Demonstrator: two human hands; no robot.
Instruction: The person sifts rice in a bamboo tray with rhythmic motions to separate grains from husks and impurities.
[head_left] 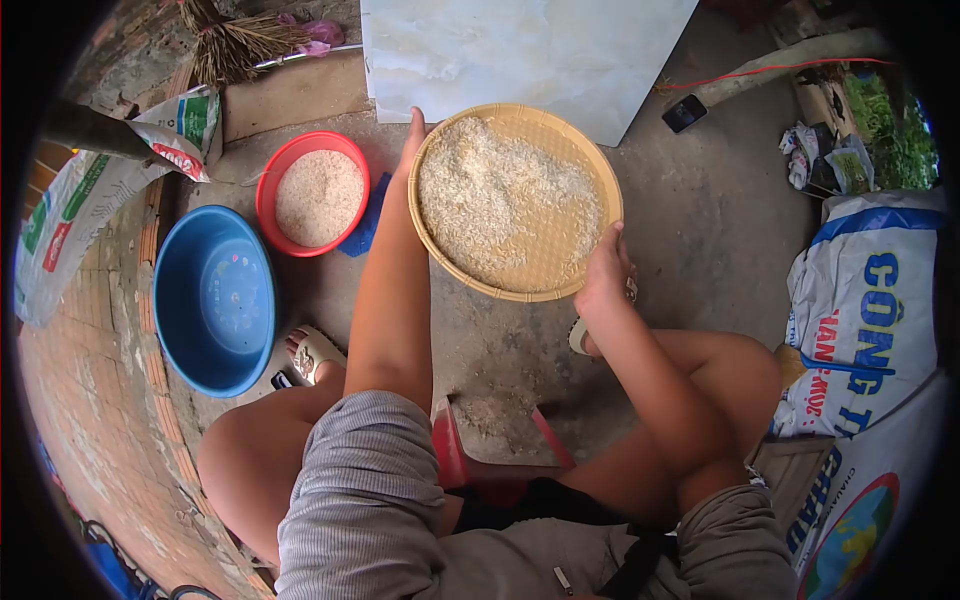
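Between my hands is a round woven bamboo winnowing tray (540, 270), held out over the concrete floor. Pale rice grains (465, 190) lie heaped toward its left and upper side, while the weave shows bare at the lower middle. My left hand (411, 145) grips the rim at the left, its thumb pointing up along the edge. At the lower right, my right hand (606, 272) holds the rim, with some fingers hidden underneath. Left of my left forearm stands a red basin (263, 205) with rice inside.
A blue basin (215, 300) sits beside the red one. Beyond the tray lies a white marbled board (520, 60). A phone (684, 114) rests on the floor at upper right. Printed sacks (865, 310) stand on the right. A straw broom (235, 45) is at upper left.
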